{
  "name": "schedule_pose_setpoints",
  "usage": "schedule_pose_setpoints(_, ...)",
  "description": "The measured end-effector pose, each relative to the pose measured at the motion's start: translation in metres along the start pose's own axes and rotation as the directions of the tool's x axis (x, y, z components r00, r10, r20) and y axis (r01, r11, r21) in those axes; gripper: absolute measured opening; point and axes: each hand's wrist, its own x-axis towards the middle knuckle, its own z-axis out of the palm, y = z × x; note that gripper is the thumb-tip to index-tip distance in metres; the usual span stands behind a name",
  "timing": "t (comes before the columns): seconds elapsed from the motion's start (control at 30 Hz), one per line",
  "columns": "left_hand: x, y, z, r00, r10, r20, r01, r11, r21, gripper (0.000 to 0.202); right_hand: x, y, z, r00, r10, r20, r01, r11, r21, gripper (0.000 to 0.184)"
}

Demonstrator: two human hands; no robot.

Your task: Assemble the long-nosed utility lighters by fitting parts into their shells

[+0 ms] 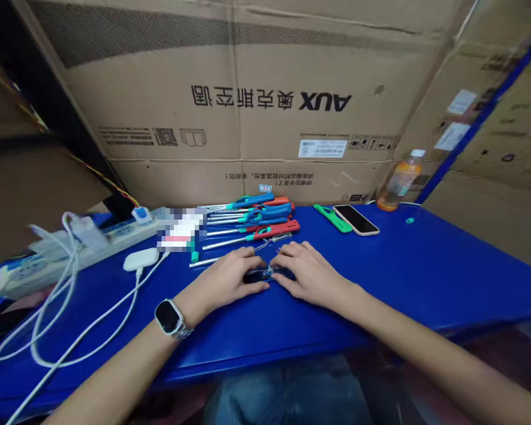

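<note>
Between both hands lies a dark, elongated handle-like piece (256,275), low over the blue table, with small bluish and metallic parts showing at its middle. My left hand (236,273) grips its left end between thumb and fingers. Its right end is in the closed fingers of my right hand (304,271), which hide much of it. A metal lighter tube (202,263) runs behind my left hand; whether it joins the held piece I cannot tell. Just beyond my fingers lie a red long-nosed lighter (277,229), thin wires and a small clear-and-metal part (282,237).
Several blue and red long-nosed lighters (272,211) lie behind my hands. A green handle shell (333,218), a phone (356,220) and an orange drink bottle (398,182) stand or lie to the right. White cables (130,313) and a power strip (110,248) occupy the left. Cardboard (265,118) walls the back.
</note>
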Motion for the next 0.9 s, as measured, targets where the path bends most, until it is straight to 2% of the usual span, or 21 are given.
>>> schedule_pose_setpoints(0.33, -0.002, 0.006, -0.003, 1.0, -0.018, 0.009, 0.018, 1.0, -0.009, 0.034, 0.006, 0.007, -0.009, 0.996, -0.029, 0.087, 0.028, 0.999, 0.02, 0.012)
schedule_pose_setpoints(0.6, -0.002, 0.008, -0.004, 0.999, -0.033, 0.014, 0.033, 0.999, -0.029, 0.033, 0.01, 0.006, -0.009, 0.996, -0.008, 0.093, 0.007, 1.0, 0.012, 0.008)
schedule_pose_setpoints(0.77, -0.001, 0.007, -0.004, 0.998, -0.051, 0.023, 0.052, 0.995, -0.083, 0.034, 0.014, 0.001, -0.013, 0.989, 0.001, 0.146, 0.002, 1.0, -0.016, 0.01)
schedule_pose_setpoints(0.9, -0.002, 0.005, -0.002, 0.999, -0.041, 0.001, 0.041, 0.998, -0.056, 0.036, 0.018, 0.001, -0.015, 0.984, 0.01, 0.177, -0.012, 1.0, 0.01, 0.011)
